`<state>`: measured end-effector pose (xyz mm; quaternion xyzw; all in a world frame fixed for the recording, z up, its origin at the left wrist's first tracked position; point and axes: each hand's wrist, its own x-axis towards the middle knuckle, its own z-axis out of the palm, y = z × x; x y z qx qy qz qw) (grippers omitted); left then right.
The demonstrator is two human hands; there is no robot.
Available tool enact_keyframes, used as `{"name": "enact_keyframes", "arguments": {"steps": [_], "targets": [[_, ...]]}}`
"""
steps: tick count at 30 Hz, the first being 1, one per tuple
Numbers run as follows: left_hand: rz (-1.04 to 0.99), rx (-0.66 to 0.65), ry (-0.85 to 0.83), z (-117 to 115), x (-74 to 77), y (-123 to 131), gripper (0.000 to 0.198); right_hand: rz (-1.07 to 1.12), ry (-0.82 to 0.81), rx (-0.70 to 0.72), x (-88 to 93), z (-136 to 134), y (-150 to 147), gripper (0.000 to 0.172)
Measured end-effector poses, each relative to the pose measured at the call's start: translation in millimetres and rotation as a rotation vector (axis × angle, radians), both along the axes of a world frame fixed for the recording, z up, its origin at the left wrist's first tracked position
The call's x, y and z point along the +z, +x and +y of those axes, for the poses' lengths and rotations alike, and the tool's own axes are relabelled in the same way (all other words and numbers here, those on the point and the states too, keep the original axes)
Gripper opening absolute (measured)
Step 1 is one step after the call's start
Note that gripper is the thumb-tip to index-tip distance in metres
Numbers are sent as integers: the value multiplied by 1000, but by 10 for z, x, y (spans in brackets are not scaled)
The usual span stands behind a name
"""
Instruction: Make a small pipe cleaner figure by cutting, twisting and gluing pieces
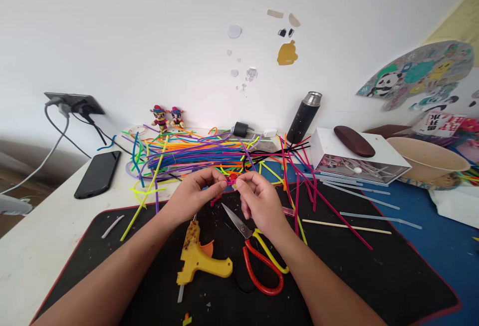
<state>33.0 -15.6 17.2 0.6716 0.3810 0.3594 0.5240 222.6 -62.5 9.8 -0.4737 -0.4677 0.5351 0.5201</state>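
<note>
My left hand (204, 187) and my right hand (260, 200) meet above the far part of the black mat (149, 266). Between their fingertips they pinch a small pink and red pipe-cleaner piece (232, 180); fingers cover part of it, so its full shape is hidden. Below my left hand lies a yellow hot glue gun (202, 256) with a glue stick out of its back end. Scissors (254, 251) with one red and one yellow handle lie under my right hand, blades pointing up and left. Many coloured pipe cleaners (194, 156) are heaped just beyond both hands.
A phone (98, 173) lies at left, near a wall socket (75, 103) with cables. Two small figures (160, 118) and a black thermos (305, 116) stand by the wall. At right are a white box (385, 149), a brown case (354, 141), a bowl (426, 154) and clear glue sticks (361, 193).
</note>
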Motion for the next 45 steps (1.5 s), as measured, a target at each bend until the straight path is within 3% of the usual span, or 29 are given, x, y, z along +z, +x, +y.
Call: {"name": "enact_keyframes", "arguments": {"steps": [11, 22, 45], "targets": [[42, 18, 24, -23, -21, 16, 27, -5, 9, 30, 2, 3, -9, 31], [-13, -10, -61, -32, -13, 31, 34, 2, 3, -15, -16, -3, -10, 28], [42, 52, 25, -41, 13, 48, 31, -21, -14, 28, 34, -22, -20, 28]]}}
